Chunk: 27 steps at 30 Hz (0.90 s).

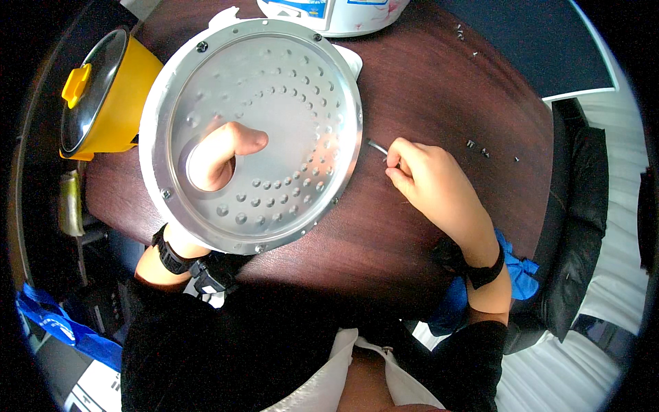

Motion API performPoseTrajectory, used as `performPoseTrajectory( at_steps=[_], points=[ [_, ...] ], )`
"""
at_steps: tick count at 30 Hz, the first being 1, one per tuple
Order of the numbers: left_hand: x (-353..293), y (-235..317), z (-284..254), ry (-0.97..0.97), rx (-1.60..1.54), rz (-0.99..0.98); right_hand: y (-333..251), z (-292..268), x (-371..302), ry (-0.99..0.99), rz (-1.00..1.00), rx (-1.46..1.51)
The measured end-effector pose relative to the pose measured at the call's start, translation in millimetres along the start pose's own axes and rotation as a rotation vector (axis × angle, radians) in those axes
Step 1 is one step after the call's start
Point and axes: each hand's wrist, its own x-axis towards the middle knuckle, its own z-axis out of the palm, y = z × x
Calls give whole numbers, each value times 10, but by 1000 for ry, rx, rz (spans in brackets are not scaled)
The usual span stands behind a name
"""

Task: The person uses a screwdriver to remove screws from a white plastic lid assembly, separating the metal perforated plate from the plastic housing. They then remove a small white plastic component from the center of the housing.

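Note:
My left hand (223,154) grips a round silver metal lid plate (281,120) by its large hole. The thumb comes through the hole and lies over the dimpled face; the other fingers are hidden or only partly seen. Screws sit around the plate's rim, and a white plastic edge shows behind it. To the right of the plate, my right hand (419,165) is closed on a thin grey metal rod (377,147). Most of the rod is hidden in the fingers, so its kind cannot be told. Its tip points at the plate's right rim, apart from it.
Several small screws (484,152) lie on the dark brown table (412,233), with more (460,31) at the far right. A yellow pot (130,99) with a glass lid stands at the left. A white appliance (353,24) is at the back. A blue cloth (519,275) hangs near my right forearm.

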Motion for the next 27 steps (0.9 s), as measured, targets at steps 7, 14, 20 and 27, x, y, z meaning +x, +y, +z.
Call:
performPoseTrajectory(
  at_steps=[7, 14, 20, 27],
  points=[
    [14, -10, -16, 26, 33, 39, 90, 45, 40, 76, 55, -22],
    [24, -31, -17, 58, 15, 60, 129, 25, 50, 131, 52, -69],
    [43, -27, -34, 1, -79, 12, 101, -10, 56, 99, 81, -162],
    [21, -18, -42, -49, -136, 0, 101, 26, 57, 127, 37, -223]
  ],
)
